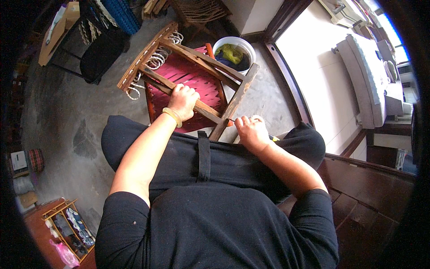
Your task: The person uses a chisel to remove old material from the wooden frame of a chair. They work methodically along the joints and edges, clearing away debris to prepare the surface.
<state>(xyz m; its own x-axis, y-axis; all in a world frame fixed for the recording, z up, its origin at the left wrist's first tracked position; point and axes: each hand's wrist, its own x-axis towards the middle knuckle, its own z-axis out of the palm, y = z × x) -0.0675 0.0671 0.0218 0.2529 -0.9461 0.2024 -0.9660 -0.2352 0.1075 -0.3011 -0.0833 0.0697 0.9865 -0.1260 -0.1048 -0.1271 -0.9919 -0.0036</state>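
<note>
Close in, a black shirt and black lap fill the lower middle, with a dark strap [204, 154] running down over the knees. Beyond the knees, the left hand [183, 101] is wrapped around a slanting wooden bar of the frame [148, 54], fingers curled over its top, a yellowish bangle [173, 116] on the wrist. The right hand [251, 131] rests at the near end of another bar, fingers pinched together on something small; what it pinches is too small to tell. The frame tilts against the lap, red webbing [181, 74] stretched across it and white cord [156, 58] looped along its far rail. Just past the frame stands a white bucket [244, 45] holding yellow and blue cloth. To the right, a dark wooden bench [371, 197] sits beside the person. Farther left, on the grey floor, a low rack [67, 226] holds shoes, and a blue crate [121, 13] lies at the far edge.
</note>
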